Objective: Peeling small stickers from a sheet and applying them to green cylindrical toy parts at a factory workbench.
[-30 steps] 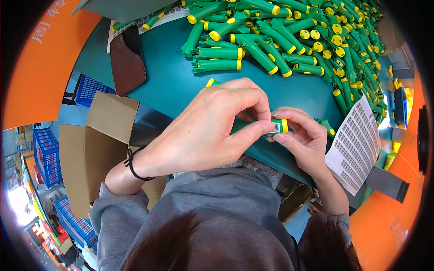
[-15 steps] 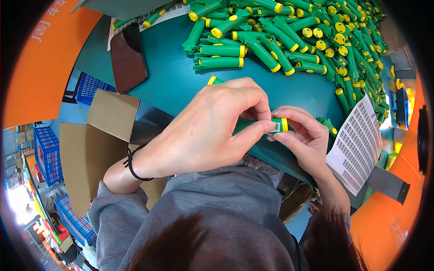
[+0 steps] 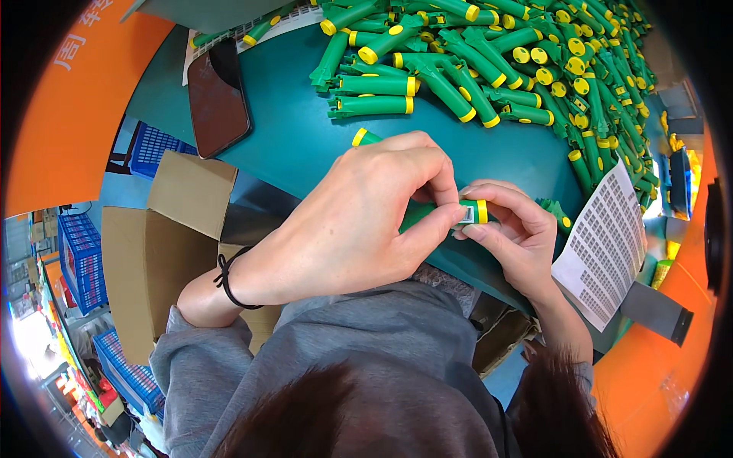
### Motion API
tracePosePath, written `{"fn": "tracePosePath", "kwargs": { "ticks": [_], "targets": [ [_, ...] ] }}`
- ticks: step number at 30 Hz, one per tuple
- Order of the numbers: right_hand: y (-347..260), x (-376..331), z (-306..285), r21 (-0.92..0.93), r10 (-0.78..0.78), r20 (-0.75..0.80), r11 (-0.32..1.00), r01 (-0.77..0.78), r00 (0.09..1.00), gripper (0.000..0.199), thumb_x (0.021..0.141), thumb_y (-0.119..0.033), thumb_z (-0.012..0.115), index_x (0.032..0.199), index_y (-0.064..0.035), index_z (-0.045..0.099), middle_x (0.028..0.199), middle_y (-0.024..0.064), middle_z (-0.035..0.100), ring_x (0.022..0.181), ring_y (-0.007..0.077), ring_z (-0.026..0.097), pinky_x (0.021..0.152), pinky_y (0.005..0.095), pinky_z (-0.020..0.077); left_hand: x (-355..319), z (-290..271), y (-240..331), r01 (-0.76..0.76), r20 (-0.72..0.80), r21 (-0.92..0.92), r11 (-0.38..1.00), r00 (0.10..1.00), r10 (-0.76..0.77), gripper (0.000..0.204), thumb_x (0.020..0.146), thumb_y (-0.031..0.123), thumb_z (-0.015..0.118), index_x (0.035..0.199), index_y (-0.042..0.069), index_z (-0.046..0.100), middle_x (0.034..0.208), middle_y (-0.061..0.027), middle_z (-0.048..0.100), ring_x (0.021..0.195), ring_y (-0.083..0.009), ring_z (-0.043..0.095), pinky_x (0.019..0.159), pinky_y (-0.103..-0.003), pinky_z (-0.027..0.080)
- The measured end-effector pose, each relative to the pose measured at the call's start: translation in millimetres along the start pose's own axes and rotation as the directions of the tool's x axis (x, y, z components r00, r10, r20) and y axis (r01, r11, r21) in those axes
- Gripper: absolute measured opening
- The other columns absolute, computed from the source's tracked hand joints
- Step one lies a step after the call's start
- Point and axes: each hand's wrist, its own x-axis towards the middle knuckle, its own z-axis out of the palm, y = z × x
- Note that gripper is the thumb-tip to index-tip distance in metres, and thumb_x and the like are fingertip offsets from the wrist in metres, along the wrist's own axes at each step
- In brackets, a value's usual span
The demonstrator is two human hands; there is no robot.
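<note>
Both my hands work close together above the near edge of the table, on one green plastic tube (image 3: 415,217) with a yellow end. My right hand (image 3: 513,229) holds this tube by its yellow end, thumb and fingers curled round it. The thumb and forefinger of my left hand (image 3: 366,210) pinch together at the edge of a small white printed label (image 3: 467,215) lying against the tube. Much of the tube is hidden behind my left hand. Another green piece with a yellow end (image 3: 362,137) shows just beyond my left knuckles.
A large heap of green tubes with yellow ends (image 3: 450,69) covers the far right of the green table (image 3: 290,99). Right of my hands lies a sheet of small printed labels (image 3: 603,244). A dark phone (image 3: 218,103) lies at left; an open cardboard box (image 3: 126,267) stands below it.
My hands keep the same grip and place on the tube. The whole view has shifted very slightly; nothing else has visibly moved.
</note>
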Motion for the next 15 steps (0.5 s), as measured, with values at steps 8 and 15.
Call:
{"fn": "tracePosePath", "kwargs": {
  "ticks": [8,15],
  "targets": [
    [2.1,0.2,-1.0,-0.009,-0.005,-0.019,1.0,0.004,1.0,0.034,0.082,0.006,0.07,0.116,0.005,0.063,0.12,0.0162,0.059,0.112,0.022,0.059,0.096,0.0358,0.051,1.4,-1.4,0.5,0.015,-0.001,0.033,0.999,1.0,-0.015,0.01,0.079,0.0,0.071,0.081,0.001,0.061,0.084,-0.0074,0.062,0.08,-0.0196,0.06,0.073,-0.03,0.049],
    [1.7,-0.8,-0.2,-0.034,-0.006,-0.023,0.999,0.005,1.0,0.034,0.082,0.006,0.07,0.115,0.0053,0.064,0.119,0.0164,0.059,0.112,0.0223,0.059,0.095,0.0352,0.0519,2.9,-3.9,-1.5,0.065,0.063,0.03,0.997,0.996,-0.066,0.014,0.078,0.003,0.075,0.082,0.0,0.062,0.083,-0.007,0.063,0.08,-0.017,0.062,0.072,-0.029,0.051]
  ]
}}
